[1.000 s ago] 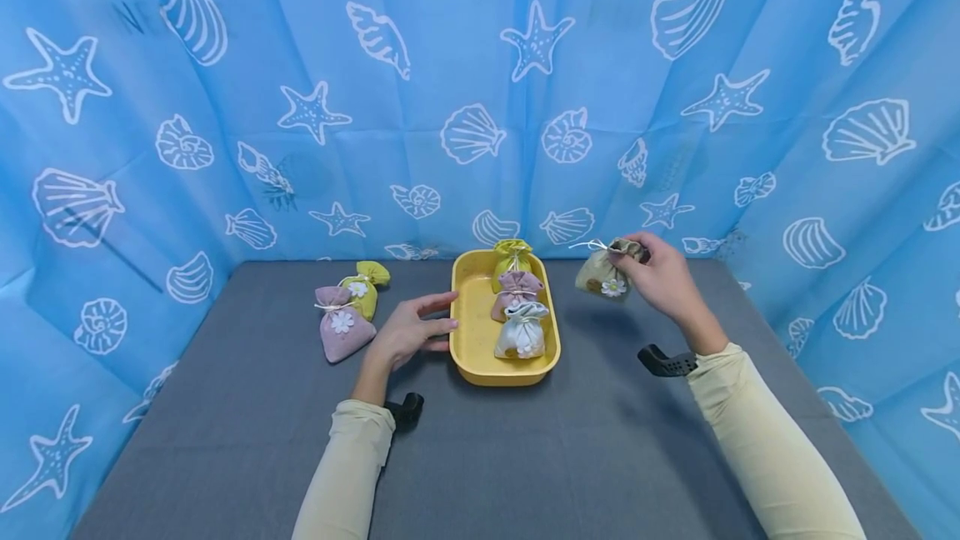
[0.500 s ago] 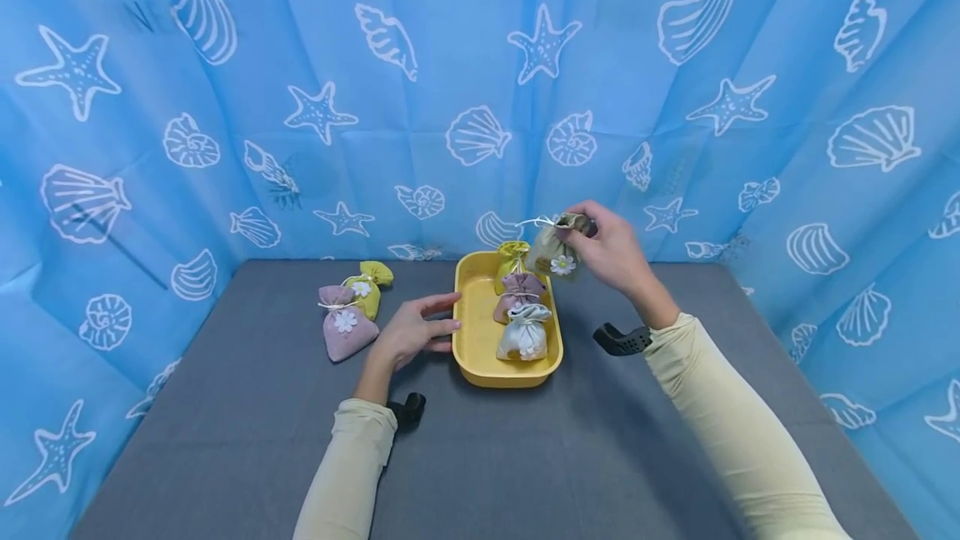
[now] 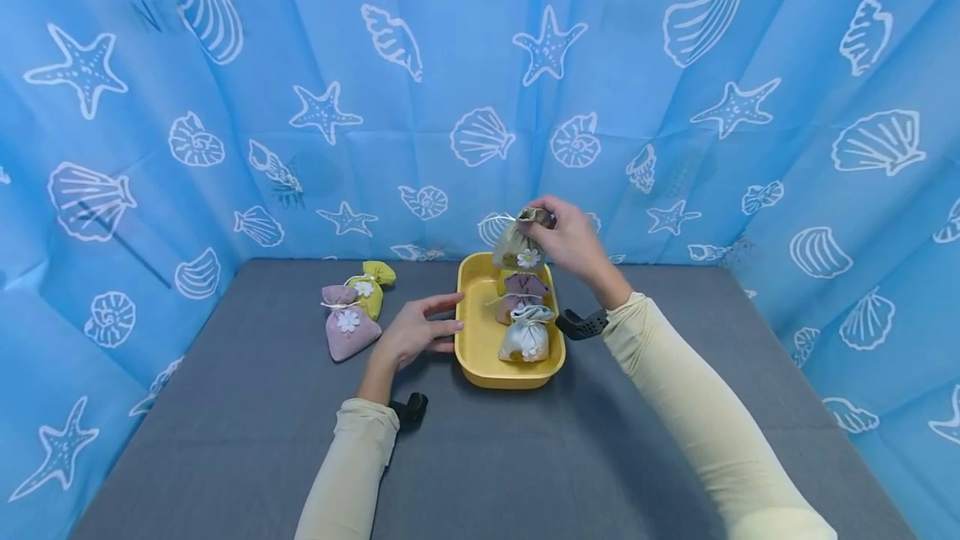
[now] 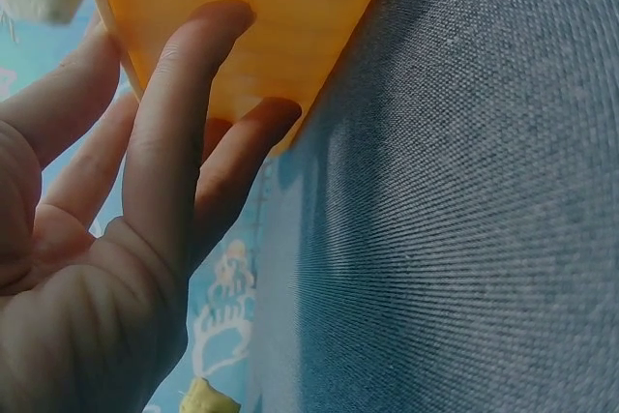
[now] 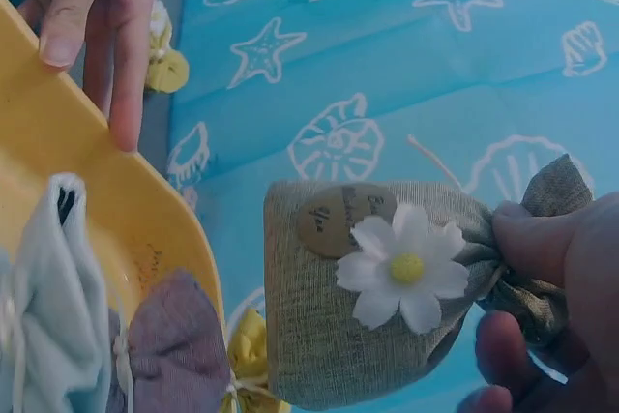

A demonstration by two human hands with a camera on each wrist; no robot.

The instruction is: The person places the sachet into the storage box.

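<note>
Steadying of the tray (image 3: 480, 344) is judged to be needed first: its left wall is touched by the left hand (image 3: 411, 332), with fingers spread and nearly straight, and light, even contact is advised so that no sideways push is given. At the near end, the white bag (image 3: 525, 342) is found standing along the right side, backed by the purple bag (image 3: 517, 294); neither should be knocked. Over the far end, as seen from the head, the green-grey bag (image 3: 510, 252) is held up by the right hand (image 3: 573, 247), its gathered neck pinched between thumb and fingers. Its body is left hanging below the fingertips and to their left, base unsupported. By it, the yellow bag (image 3: 507, 283) in the tray is partly hidden. Should lowering be done, a slow, base-first descent onto the visible floor at left is recommended, with the grip released only once weight is borne.
</note>
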